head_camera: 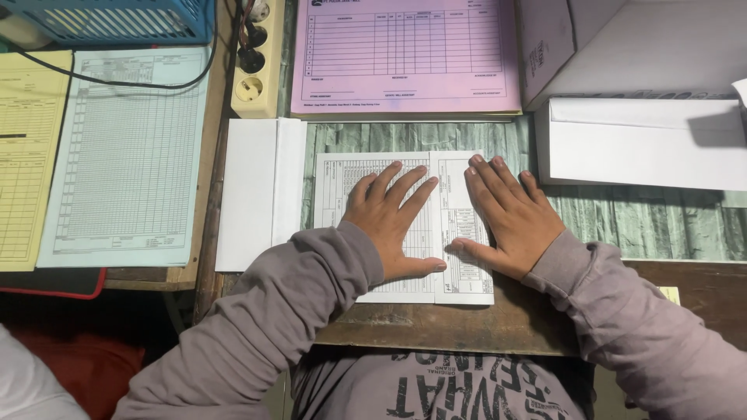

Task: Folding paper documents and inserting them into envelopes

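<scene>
A white printed form point(447, 179) lies on the desk in front of me, with its right strip folded over along a vertical crease. My left hand point(391, 218) presses flat on the left part of the sheet, fingers spread. My right hand point(510, 214) lies flat on the folded strip, thumb pointing left towards the crease. Neither hand grips anything. Both arms wear grey-mauve sleeves.
A folded blank white sheet point(257, 194) lies just left of the form. A pink form pad point(405, 58) sits behind it, a stack of white envelopes point(638, 144) at right, a power strip point(255, 70), a pale blue form point(128, 155), a yellow form point(23, 155) and a blue basket point(109, 19) at left.
</scene>
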